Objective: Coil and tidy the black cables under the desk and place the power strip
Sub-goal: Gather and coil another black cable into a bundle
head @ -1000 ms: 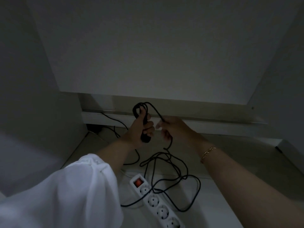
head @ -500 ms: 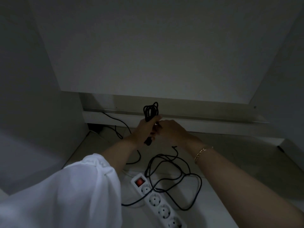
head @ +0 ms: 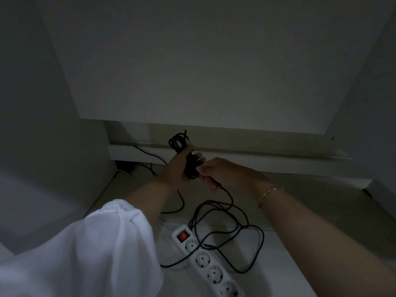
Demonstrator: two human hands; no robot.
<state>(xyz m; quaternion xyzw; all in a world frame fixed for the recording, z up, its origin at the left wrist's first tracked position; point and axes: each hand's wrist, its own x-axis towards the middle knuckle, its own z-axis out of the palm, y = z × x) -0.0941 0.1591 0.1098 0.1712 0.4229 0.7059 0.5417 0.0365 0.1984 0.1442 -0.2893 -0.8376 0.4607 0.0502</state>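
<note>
Our left hand (head: 176, 169) is clamped round the bundle of thin black cable (head: 179, 140), loops poking out above the fist. Our right hand (head: 220, 173) pinches the loose run just beside it. The slack (head: 240, 225) lies tangled below the right hand, across the long white plastic power strip (head: 206, 261) — pull fast and we likely knot it or drag the strip.

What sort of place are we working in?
Likely the dim floor nook under a desk: pale panels on both sides, a white power strip and loose black cable on the floor.
</note>
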